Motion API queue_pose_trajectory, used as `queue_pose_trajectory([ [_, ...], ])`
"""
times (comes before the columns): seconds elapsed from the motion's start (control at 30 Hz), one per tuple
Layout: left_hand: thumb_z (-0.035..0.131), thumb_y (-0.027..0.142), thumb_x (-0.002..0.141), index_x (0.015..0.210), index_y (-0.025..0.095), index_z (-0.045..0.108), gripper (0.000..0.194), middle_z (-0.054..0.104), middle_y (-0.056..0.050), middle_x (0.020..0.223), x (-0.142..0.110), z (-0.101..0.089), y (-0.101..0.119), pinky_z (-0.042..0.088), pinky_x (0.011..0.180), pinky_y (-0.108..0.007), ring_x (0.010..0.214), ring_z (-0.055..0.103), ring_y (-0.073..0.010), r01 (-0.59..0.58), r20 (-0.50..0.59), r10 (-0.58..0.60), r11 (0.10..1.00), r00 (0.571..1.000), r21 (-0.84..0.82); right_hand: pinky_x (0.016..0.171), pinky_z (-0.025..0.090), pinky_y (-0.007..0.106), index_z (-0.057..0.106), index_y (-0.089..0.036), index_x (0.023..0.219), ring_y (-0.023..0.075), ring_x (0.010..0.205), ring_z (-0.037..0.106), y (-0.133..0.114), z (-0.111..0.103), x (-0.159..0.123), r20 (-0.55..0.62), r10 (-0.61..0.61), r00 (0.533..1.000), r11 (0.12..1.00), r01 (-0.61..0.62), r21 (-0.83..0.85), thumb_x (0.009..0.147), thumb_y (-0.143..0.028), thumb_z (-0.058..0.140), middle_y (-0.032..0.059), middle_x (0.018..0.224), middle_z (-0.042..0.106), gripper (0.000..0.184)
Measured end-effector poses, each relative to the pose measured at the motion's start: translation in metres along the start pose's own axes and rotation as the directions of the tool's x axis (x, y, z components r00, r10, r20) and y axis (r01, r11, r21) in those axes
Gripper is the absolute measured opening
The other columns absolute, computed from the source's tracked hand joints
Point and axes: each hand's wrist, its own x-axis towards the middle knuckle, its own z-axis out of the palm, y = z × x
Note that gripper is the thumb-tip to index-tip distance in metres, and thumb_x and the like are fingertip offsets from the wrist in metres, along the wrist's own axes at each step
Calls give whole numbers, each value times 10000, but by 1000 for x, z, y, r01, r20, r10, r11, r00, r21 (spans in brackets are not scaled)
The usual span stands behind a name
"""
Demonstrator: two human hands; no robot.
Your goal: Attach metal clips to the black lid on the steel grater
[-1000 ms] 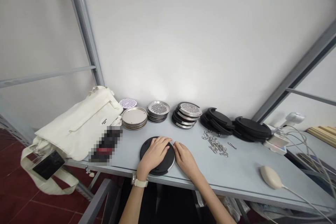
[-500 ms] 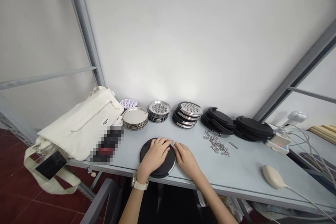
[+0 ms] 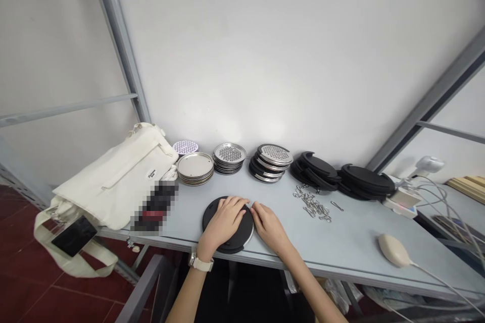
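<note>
A round black disc (image 3: pixel 237 234) with a silver edge at its right side lies near the table's front edge. My left hand (image 3: pixel 226 219) rests flat on top of it, fingers stretched toward its far right rim; a watch with a pale strap is on that wrist. Close by the disc's upper right rim is my right hand (image 3: pixel 268 226), its fingers curled and the thumb side toward my left fingertips. What lies between those right fingers is hidden. Loose metal clips (image 3: pixel 312 204) are scattered on the table to the right of this hand.
Along the wall stand stacked plain metal discs (image 3: pixel 195 165), metal grater discs (image 3: pixel 230 154), graters in black holders (image 3: pixel 273 155) and black round holders (image 3: pixel 320 166), (image 3: pixel 366 181). A cream bag (image 3: pixel 117 181) is at the left. A corded beige device (image 3: pixel 394 250) lies on the right.
The camera view shifts slightly. Both hands stay at the black disc, with only a tiny movement of the fingers near its rim.
</note>
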Motion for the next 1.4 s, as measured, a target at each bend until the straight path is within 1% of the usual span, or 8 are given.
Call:
queue_pose_trajectory([
  [0.2,352,218,979,1263,275,464,310,555,-11,1228,1,1,-1,362,967,-371,1147,470,-175,-2,4,2,1000,1000,4,662,425,275,478,-205,850,178,708,555,0,-1,0,3,-4,1000,1000,4,3,973,-212,331,36,766,577,191],
  [0.7,332,236,983,1259,260,469,309,556,-32,1228,1,1,0,361,974,-372,1154,473,-183,2,11,-2,1000,1000,8,648,425,272,492,-211,839,174,686,549,2,-3,0,-13,-28,1000,1000,28,8,967,-205,328,31,743,570,209],
  [1.0,324,230,986,1253,265,472,308,549,-23,1236,1,0,0,356,974,-368,1161,462,-179,0,25,0,1000,1000,0,646,421,278,470,-206,795,174,677,542,4,-1,1,0,-5,1000,1000,5,0,970,-193,303,35,730,565,242],
  [1.17,309,240,988,1256,258,479,318,549,-41,1231,1,-1,1,361,967,-374,1154,463,-189,2,34,-2,1000,999,0,620,416,269,486,-205,800,172,666,542,4,-1,0,-10,-6,1000,1000,6,-9,965,-196,312,31,727,566,240],
  [1.4,319,245,990,1249,266,475,304,549,-27,1234,1,0,0,356,968,-366,1156,462,-183,3,24,-3,1000,1000,0,637,413,268,489,-207,816,173,675,543,3,-3,0,1,-3,1000,1000,3,16,966,-211,327,30,732,567,220],
])
